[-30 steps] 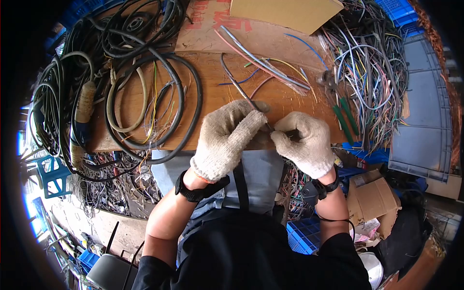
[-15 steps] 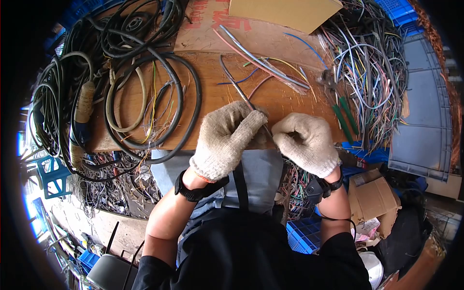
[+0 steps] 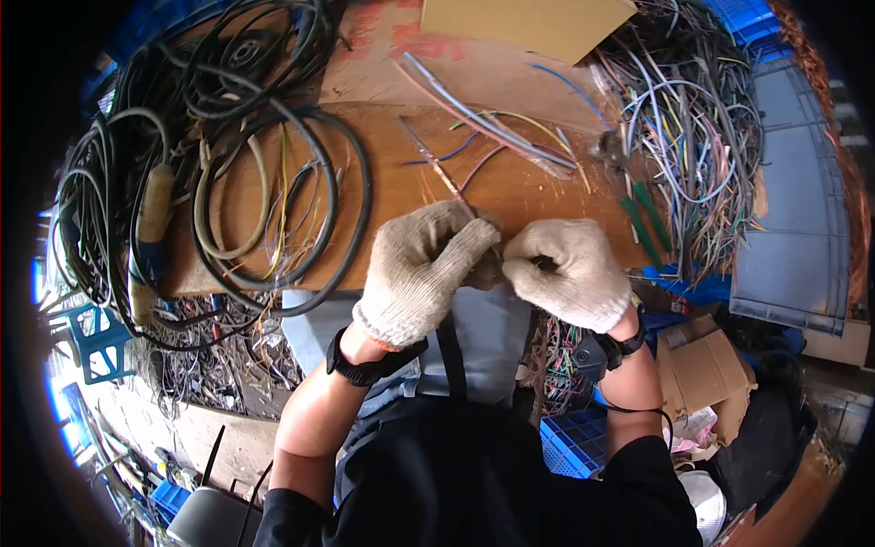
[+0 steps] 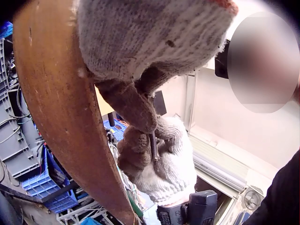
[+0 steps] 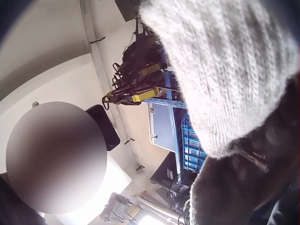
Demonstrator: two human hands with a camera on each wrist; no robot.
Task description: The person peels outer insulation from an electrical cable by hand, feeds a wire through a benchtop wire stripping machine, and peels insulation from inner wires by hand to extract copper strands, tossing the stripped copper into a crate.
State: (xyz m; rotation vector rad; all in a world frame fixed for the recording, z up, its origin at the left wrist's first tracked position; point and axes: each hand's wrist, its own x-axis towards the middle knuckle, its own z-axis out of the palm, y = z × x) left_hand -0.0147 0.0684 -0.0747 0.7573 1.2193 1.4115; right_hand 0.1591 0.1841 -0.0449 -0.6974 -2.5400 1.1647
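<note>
A short length of dark cable (image 3: pixel 417 139) slants across the wooden table, its covering split to bare a pinkish-brown stretch. My left hand (image 3: pixel 415 269), in an off-white knitted glove, grips it near its lower end. My right hand (image 3: pixel 572 273), gloved alike, has its thumb and forefinger curled together at that end. In the left wrist view the cable's cut end (image 4: pixel 154 149) sticks out below the left fingertips, between the right hand's (image 4: pixel 171 168) fingers. Behind the hands lie loose pink and grey wires (image 3: pixel 492 118). Green-handled pliers (image 3: pixel 645 228) lie to the right.
Thick black cable coils (image 3: pixel 351 242) cover the table's left side. A tangled heap of stripped wires (image 3: pixel 693 146) rises at the right, beside a grey crate (image 3: pixel 793 201). Cardboard (image 3: pixel 529 23) stands at the back. An open carton (image 3: pixel 702 369) sits below on the right.
My right hand drew slightly away to the right, then came back to the cable's lower end. The cable's bared stretch shows more now. My left hand keeps its grip; the head view has shifted a little.
</note>
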